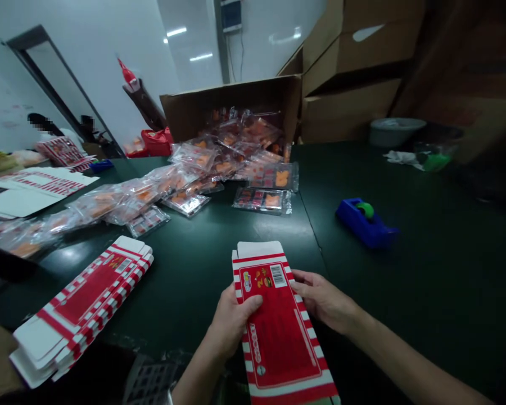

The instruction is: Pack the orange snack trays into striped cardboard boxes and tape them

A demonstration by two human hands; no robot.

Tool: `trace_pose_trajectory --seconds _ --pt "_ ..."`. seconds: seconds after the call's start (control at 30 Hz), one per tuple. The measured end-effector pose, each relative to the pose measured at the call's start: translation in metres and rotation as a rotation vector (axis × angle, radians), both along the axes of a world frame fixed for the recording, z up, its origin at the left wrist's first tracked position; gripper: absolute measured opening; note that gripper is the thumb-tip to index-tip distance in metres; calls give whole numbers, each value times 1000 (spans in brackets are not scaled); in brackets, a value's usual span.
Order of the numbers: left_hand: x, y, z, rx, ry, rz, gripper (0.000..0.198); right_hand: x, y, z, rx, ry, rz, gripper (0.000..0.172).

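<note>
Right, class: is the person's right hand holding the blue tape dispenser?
No, the right hand rests on the red-striped flat carton, and the tape dispenser sits apart on the table.

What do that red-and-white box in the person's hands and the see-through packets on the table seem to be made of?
The flat red-and-white box looks like printed paperboard with a slight sheen; its creased folds and tuck flaps suggest card. The packets look like clear, glossy plastic film, judging by their crinkles and bright glare.

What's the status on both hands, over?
Left hand gripping, right hand at the edge of a flat red-and-white striped cardboard box blank. Blue tape dispenser off to the right, apart from the hands.
</note>
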State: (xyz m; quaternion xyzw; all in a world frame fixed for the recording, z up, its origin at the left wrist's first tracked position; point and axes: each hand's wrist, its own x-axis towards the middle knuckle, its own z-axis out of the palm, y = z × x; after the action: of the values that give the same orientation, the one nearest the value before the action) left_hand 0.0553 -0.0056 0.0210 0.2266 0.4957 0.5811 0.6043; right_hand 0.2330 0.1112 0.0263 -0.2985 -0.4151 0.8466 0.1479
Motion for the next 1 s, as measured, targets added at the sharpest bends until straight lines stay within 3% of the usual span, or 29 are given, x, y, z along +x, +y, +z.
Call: trace_pose_trajectory --seconds 0.1,0.17,0.3,0.4,0.57,0.73,0.87,1.0 --pt "3 -4 -6 2 152 35 49 7 -16 -13 -39 11 -99 65" --pt "5 -7 -9 14 249 97 57 17 -23 -18 -54 -4 -134 74" --pt "10 -17 -10 -35 54 -41 91 35 -31 -20 -70 -81 -172 107" --pt "10 -20 -9 -89 17 -120 106 46 -36 -20 -72 -79 -106 115" --pt "10 -12 -18 -34 140 -42 60 60 -41 -21 -10 -90 -45 96" --pt "23 -14 -28 11 295 -99 30 70 -41 -17 294 -283 -158 45" --pt "33 -16 -29 -2 477 -50 20 72 -45 -23 565 -399 -310 40" --pt "39 -13 -30 -45 387 31 17 75 -45 -33 578 -390 -377 39"
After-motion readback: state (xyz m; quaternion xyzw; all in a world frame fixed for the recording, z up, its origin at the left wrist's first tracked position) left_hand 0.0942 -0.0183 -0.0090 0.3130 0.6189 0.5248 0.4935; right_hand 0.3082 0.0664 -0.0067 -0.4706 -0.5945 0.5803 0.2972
